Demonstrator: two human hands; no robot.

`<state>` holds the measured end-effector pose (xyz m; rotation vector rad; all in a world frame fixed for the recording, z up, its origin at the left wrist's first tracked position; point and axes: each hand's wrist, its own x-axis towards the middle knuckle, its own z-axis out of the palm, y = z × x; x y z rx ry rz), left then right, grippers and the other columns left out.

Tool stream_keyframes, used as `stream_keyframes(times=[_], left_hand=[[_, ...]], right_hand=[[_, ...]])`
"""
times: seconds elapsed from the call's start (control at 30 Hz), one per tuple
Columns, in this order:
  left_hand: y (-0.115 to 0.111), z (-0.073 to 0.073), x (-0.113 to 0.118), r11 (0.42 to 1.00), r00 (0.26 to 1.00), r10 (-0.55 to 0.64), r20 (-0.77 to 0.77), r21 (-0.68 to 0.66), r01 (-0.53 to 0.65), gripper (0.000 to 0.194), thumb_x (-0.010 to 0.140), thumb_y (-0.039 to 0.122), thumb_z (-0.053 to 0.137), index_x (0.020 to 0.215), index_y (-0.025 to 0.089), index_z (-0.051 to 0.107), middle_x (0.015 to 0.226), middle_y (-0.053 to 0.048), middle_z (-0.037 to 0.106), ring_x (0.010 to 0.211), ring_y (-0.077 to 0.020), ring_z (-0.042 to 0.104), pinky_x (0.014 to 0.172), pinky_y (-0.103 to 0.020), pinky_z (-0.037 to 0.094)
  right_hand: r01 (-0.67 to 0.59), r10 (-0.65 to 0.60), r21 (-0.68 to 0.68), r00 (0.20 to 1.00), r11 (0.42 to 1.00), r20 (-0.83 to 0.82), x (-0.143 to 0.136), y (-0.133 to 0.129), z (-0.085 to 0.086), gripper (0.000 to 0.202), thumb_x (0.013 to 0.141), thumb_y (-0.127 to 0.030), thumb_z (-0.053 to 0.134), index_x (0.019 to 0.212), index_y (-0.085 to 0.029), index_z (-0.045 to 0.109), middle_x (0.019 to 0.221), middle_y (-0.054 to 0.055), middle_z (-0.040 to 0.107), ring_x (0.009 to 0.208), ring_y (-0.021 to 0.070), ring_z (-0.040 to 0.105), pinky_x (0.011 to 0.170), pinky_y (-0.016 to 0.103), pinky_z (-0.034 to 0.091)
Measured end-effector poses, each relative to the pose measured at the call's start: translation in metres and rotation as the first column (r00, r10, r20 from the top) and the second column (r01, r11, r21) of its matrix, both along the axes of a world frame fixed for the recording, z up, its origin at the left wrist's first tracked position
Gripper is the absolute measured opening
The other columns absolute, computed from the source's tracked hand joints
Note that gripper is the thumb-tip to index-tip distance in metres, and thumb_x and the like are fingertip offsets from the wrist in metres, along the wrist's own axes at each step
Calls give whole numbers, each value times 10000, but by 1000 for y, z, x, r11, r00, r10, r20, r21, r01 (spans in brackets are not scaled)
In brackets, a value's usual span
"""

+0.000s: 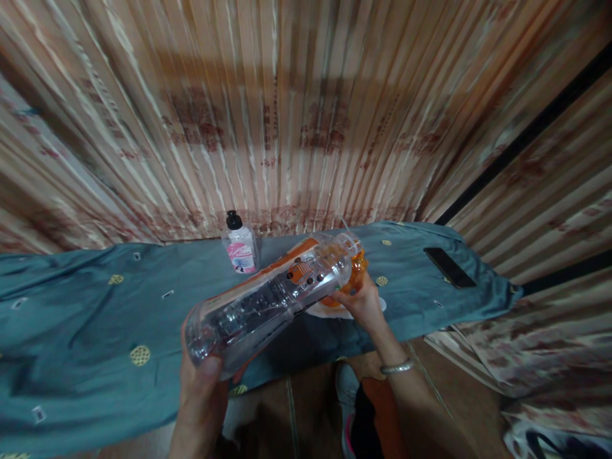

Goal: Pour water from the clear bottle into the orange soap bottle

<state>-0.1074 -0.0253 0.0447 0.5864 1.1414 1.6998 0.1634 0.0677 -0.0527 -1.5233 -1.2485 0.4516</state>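
Observation:
A large clear plastic bottle [268, 299] with an orange and black print hangs tilted over the cloth-covered surface, its open neck up and to the right. My left hand [205, 376] is wrapped round its base. Beyond the neck, my right hand [361, 299] grips an orange translucent object [357, 273], partly hidden behind the bottle; a silver bracelet is on that wrist. Below them lies a white round item [377, 310], mostly covered by the bottle and hand.
A pump bottle [241, 250] with a black top and pink label stands behind the large bottle. At the right lies a dark phone [449, 267] on the green cloth [95, 319]. Patterned curtains [287, 95] hang behind; a shoe [347, 386] shows on the floor.

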Motion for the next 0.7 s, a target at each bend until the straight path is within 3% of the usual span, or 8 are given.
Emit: stream_keyframes(times=[0.1, 0.23, 0.4, 0.7], left_hand=[[0, -4, 1, 999, 999, 35, -15, 19, -35, 756, 500, 667, 1047, 1081, 283, 750, 1048, 0, 733, 658, -119, 545, 477, -230, 443], [0, -7, 1, 999, 998, 19, -58, 40, -17, 728, 530, 688, 1028, 1060, 264, 762, 1018, 6, 704, 624, -103, 505, 428, -229, 343], [0, -9, 1, 999, 998, -6, -69, 39, 9, 714, 548, 668, 1015, 1068, 249, 763, 979, -5, 703, 627, -108, 506, 431, -215, 357], [-2, -15, 1, 999, 995, -4, -103, 37, 7, 894, 565, 669, 1010, 1314, 256, 750, 1162, -75, 782, 689, -155, 534, 458, -246, 378]], right_hand=[[-13, 13, 14, 1000, 1000, -3, -1, 0, 0, 777, 581, -636, 1029, 1180, -267, 700, 1074, 93, 870, 1008, 378, 830, 898, 511, 681], [-3, 3, 9, 1000, 1000, -12, -1, 0, 0, 783, 579, -616, 1032, 1192, -271, 690, 1061, 83, 863, 987, 370, 822, 889, 499, 673], [6, -6, -3, 999, 1000, -37, -2, 2, -3, 775, 570, -536, 1036, 1206, -275, 677, 1053, 72, 853, 984, 355, 813, 900, 482, 664], [24, -23, 13, 998, 1000, -61, -4, 4, -4, 809, 576, -522, 1023, 1248, -253, 662, 1076, 86, 855, 1018, 371, 818, 926, 502, 671]])
